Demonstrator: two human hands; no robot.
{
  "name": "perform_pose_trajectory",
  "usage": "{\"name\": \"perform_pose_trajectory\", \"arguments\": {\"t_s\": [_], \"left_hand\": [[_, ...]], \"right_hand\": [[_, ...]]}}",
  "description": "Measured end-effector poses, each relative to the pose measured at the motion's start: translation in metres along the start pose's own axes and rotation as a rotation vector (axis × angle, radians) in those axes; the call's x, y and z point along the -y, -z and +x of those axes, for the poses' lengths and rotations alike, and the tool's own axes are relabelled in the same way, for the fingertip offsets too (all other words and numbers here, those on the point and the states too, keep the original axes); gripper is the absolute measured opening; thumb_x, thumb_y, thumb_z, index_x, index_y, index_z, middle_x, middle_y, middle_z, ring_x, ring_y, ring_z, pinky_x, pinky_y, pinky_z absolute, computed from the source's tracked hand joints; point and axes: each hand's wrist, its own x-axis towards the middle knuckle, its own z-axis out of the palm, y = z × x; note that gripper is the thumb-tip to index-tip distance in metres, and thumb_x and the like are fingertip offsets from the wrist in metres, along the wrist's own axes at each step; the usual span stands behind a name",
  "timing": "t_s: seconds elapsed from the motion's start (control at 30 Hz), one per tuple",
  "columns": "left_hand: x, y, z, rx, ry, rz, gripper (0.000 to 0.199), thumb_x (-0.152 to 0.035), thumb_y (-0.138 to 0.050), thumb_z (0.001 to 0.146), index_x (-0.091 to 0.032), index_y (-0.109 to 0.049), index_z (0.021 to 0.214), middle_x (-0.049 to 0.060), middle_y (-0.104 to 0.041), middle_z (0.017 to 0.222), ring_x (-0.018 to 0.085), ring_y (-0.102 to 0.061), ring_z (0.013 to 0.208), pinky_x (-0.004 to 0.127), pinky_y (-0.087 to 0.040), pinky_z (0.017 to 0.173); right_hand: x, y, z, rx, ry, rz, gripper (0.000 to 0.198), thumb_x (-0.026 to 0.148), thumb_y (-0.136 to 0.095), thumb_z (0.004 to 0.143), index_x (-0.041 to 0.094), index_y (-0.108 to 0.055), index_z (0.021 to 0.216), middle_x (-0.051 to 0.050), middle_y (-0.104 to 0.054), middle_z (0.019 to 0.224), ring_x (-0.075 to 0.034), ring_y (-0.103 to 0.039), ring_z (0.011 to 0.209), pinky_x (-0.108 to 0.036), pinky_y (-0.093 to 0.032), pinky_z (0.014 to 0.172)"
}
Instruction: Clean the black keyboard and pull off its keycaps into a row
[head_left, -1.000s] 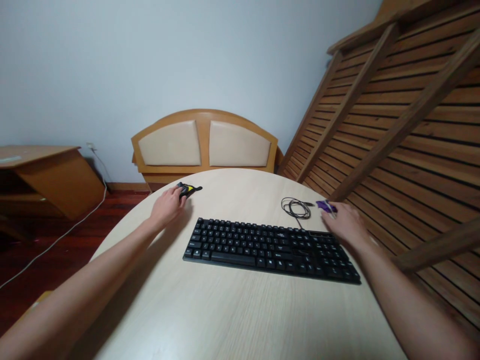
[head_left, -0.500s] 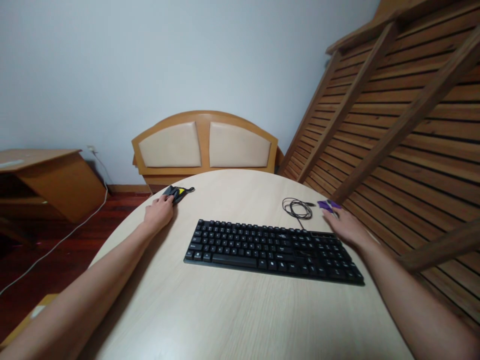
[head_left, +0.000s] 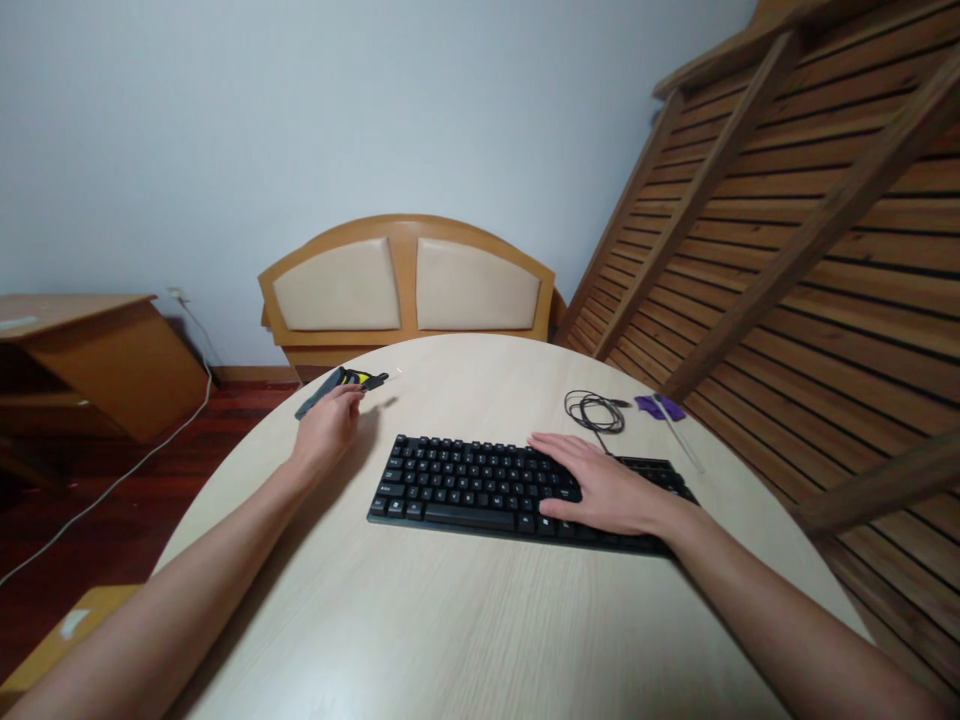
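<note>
My left hand [head_left: 328, 425] is closed in a pinch at the far left of the table, beside a dark grey and yellow pouch-like thing [head_left: 319, 392] with a black loop. A small bright tip [head_left: 399, 371] shows beyond my fingers, with a shadow below it; what I hold there is too small to make out. My right hand [head_left: 600, 485] lies palm down over the right part of the black keyboard [head_left: 465, 485], fingers stretched and thumb apart. It covers several keys.
Behind the keyboard lies its coiled black cable [head_left: 594, 412]. A purple cloth-like piece [head_left: 660, 407] with a thin pale stick [head_left: 684, 440] rests at the right on the round table [head_left: 465, 630]. A padded headboard [head_left: 409, 280] and slatted wooden frame [head_left: 750, 250] stand behind.
My right hand has left the purple piece and moved left onto the keyboard. My left hand has shifted slightly right and lifted into a pinch, uncovering more of the grey thing.
</note>
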Motion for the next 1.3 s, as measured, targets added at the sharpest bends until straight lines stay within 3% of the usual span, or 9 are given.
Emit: {"name": "perform_pose_trajectory", "arguments": {"t_s": [0.2, 0.4, 0.53, 0.63, 0.7, 0.83, 1.0, 1.17, 1.3], "left_hand": [[-0.026, -0.001, -0.013, 0.097, -0.115, -0.239, 0.043, -0.040, -0.039, 0.095, -0.015, -0.072, 0.106, 0.011, -0.068, 0.125, 0.024, -0.066, 0.112, 0.033, -0.059, 0.083], [-0.043, 0.007, -0.018, 0.214, -0.166, -0.475, 0.040, -0.047, -0.048, 0.093, -0.018, -0.075, 0.098, 0.012, -0.071, 0.120, 0.028, -0.067, 0.108, 0.038, -0.059, 0.080], [-0.047, 0.007, -0.021, 0.252, -0.176, -0.484, 0.041, -0.048, -0.048, 0.093, -0.018, -0.076, 0.093, 0.011, -0.072, 0.118, 0.027, -0.068, 0.104, 0.038, -0.058, 0.081], [-0.048, 0.002, -0.023, 0.275, -0.180, -0.450, 0.041, -0.047, -0.046, 0.094, -0.018, -0.075, 0.095, 0.011, -0.072, 0.118, 0.027, -0.068, 0.106, 0.040, -0.057, 0.085], [-0.049, 0.001, -0.024, 0.291, -0.178, -0.445, 0.040, -0.046, -0.045, 0.094, -0.019, -0.074, 0.097, 0.011, -0.072, 0.119, 0.028, -0.067, 0.107, 0.042, -0.056, 0.089], [-0.056, 0.004, -0.027, 0.372, -0.218, -0.465, 0.039, -0.048, -0.046, 0.094, -0.020, -0.075, 0.093, 0.010, -0.071, 0.120, 0.028, -0.066, 0.110, 0.047, -0.053, 0.097], [-0.064, 0.013, -0.032, 0.419, -0.338, -0.460, 0.034, -0.047, -0.048, 0.095, -0.025, -0.073, 0.102, 0.006, -0.070, 0.124, 0.026, -0.063, 0.115, 0.048, -0.048, 0.104], [-0.066, 0.014, -0.037, 0.486, -0.475, -0.445, 0.030, -0.041, -0.052, 0.094, -0.027, -0.069, 0.115, 0.006, -0.066, 0.129, 0.023, -0.060, 0.121, 0.045, -0.047, 0.107], [-0.069, 0.013, -0.038, 0.502, -0.528, -0.416, 0.031, -0.038, -0.054, 0.094, -0.026, -0.067, 0.119, 0.008, -0.064, 0.131, 0.023, -0.059, 0.122, 0.046, -0.046, 0.107]], "right_hand": [[-0.003, 0.000, 0.001, 0.059, 0.028, 0.024, 0.095, 0.068, -0.072, 0.069, 0.024, -0.043, 0.148, -0.011, -0.049, 0.147, -0.036, -0.043, 0.133, -0.057, -0.029, 0.114], [-0.003, 0.011, -0.005, 0.144, 0.059, 0.123, 0.098, 0.065, -0.079, 0.062, 0.027, -0.045, 0.146, -0.010, -0.051, 0.145, -0.037, -0.043, 0.134, -0.056, -0.030, 0.114], [-0.004, 0.013, -0.006, 0.112, 0.041, 0.154, 0.074, 0.056, -0.073, 0.075, 0.027, -0.052, 0.140, -0.007, -0.056, 0.141, -0.032, -0.051, 0.128, -0.049, -0.038, 0.111], [-0.019, 0.014, -0.004, -0.068, -0.064, 0.096, 0.045, 0.046, -0.057, 0.090, 0.025, -0.062, 0.129, -0.008, -0.063, 0.131, -0.029, -0.059, 0.120, -0.046, -0.043, 0.106], [-0.040, 0.015, -0.004, -0.208, -0.190, 0.030, 0.040, 0.040, -0.047, 0.093, 0.022, -0.064, 0.125, -0.009, -0.066, 0.127, -0.029, -0.061, 0.117, -0.046, -0.046, 0.103], [-0.088, 0.017, -0.014, -0.308, -0.341, -0.029, 0.042, 0.029, -0.040, 0.091, 0.022, -0.065, 0.124, -0.008, -0.066, 0.129, -0.027, -0.060, 0.120, -0.043, -0.043, 0.107], [-0.115, 0.016, -0.023, -0.252, -0.402, -0.015, 0.041, 0.031, -0.043, 0.088, 0.024, -0.069, 0.118, -0.005, -0.068, 0.126, -0.026, -0.061, 0.120, -0.043, -0.042, 0.109], [-0.108, 0.016, -0.018, -0.202, -0.297, -0.014, 0.035, 0.040, -0.053, 0.086, 0.023, -0.075, 0.107, -0.007, -0.074, 0.112, -0.029, -0.067, 0.106, -0.043, -0.051, 0.096], [-0.101, 0.016, -0.015, -0.208, -0.349, 0.017, 0.031, 0.039, -0.058, 0.084, 0.024, -0.077, 0.103, -0.005, -0.077, 0.103, -0.029, -0.070, 0.098, -0.041, -0.053, 0.090]]}}
